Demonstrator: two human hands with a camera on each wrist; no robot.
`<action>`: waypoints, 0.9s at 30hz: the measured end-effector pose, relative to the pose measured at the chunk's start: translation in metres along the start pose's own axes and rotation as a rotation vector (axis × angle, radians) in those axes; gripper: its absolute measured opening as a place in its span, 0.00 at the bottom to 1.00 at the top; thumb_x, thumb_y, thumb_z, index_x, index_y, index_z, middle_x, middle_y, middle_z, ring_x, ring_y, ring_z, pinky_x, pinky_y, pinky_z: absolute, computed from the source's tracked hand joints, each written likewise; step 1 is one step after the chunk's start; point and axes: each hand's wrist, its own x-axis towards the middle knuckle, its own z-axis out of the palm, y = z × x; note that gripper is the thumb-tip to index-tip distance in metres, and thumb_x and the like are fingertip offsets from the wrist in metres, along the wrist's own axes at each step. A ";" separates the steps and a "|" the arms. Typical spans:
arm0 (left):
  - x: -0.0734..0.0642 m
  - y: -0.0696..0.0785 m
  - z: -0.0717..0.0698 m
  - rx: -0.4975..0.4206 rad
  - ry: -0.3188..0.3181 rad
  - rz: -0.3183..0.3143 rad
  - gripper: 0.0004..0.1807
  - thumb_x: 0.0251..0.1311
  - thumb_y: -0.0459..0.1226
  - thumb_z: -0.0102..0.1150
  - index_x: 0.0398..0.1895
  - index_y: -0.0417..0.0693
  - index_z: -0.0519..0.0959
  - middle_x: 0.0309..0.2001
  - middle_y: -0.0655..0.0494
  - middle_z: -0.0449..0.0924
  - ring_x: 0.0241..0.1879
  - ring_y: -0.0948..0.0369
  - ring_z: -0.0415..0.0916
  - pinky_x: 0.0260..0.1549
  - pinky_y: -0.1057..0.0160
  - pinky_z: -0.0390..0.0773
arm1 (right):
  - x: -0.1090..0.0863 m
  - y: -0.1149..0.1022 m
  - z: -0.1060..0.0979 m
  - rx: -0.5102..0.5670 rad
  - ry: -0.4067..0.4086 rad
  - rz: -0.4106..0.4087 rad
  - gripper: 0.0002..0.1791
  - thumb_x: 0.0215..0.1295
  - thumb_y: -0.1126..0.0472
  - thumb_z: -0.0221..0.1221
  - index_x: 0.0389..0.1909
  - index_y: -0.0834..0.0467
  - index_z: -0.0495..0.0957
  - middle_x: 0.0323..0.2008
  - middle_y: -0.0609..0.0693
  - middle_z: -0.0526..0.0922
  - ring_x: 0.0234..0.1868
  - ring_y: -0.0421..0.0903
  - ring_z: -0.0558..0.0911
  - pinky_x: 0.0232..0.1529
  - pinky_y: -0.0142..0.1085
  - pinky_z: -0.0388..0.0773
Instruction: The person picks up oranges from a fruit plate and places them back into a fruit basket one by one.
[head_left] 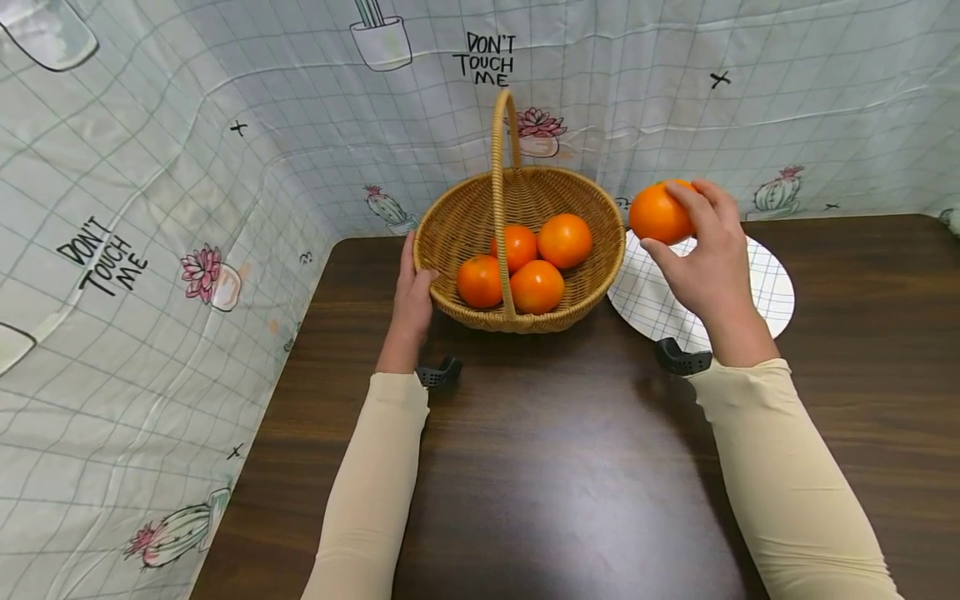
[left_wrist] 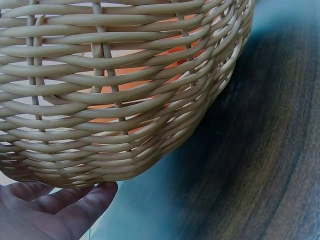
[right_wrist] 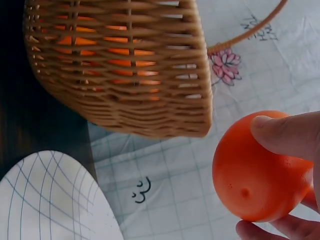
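Note:
A wicker basket (head_left: 459, 221) with a tall arched handle (head_left: 498, 167) stands at the back of the table, with several oranges (head_left: 537, 287) inside. My left hand (head_left: 411, 296) grips its left side, thumb over the rim and fingers outside; the left wrist view shows those fingertips (left_wrist: 102, 197) against the weave. Between thumb and fingers, my right hand (head_left: 716, 267) holds another orange (head_left: 658, 215) in the air, just right of the basket rim. Beneath that hand lies a white round plate (head_left: 772, 292) with a grid pattern, partly hidden by the hand and wrist.
The dark wooden table (head_left: 555, 467) stretches in front of the basket and to the right. A printed cloth (head_left: 630, 75) hangs close behind the table, and its left part borders the table's left edge. Each wrist wears a black band (head_left: 681, 358).

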 end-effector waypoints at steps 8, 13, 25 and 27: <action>0.000 -0.001 -0.003 0.011 -0.003 -0.007 0.40 0.64 0.36 0.39 0.76 0.75 0.43 0.78 0.59 0.44 0.73 0.52 0.56 0.67 0.51 0.64 | -0.002 -0.007 0.006 0.011 0.010 -0.071 0.36 0.52 0.60 0.72 0.64 0.49 0.72 0.67 0.59 0.64 0.67 0.60 0.68 0.63 0.56 0.68; -0.001 -0.001 -0.003 0.010 0.009 0.001 0.40 0.62 0.36 0.39 0.76 0.75 0.44 0.77 0.58 0.46 0.72 0.53 0.57 0.67 0.52 0.64 | -0.003 -0.010 0.010 0.024 0.014 -0.114 0.35 0.51 0.61 0.72 0.63 0.50 0.72 0.67 0.61 0.64 0.67 0.60 0.68 0.64 0.55 0.67; 0.000 -0.002 -0.001 0.032 0.009 0.021 0.40 0.62 0.37 0.39 0.77 0.73 0.44 0.77 0.58 0.46 0.72 0.53 0.58 0.67 0.52 0.63 | -0.007 -0.021 0.018 0.026 -0.010 -0.196 0.34 0.51 0.61 0.72 0.62 0.51 0.73 0.67 0.58 0.67 0.66 0.59 0.70 0.60 0.58 0.69; 0.001 -0.002 -0.001 0.033 0.012 0.026 0.40 0.62 0.37 0.38 0.77 0.72 0.44 0.77 0.58 0.46 0.72 0.53 0.57 0.68 0.52 0.63 | -0.007 -0.023 0.019 0.023 -0.017 -0.210 0.34 0.51 0.61 0.72 0.62 0.51 0.73 0.68 0.57 0.67 0.66 0.59 0.70 0.60 0.58 0.69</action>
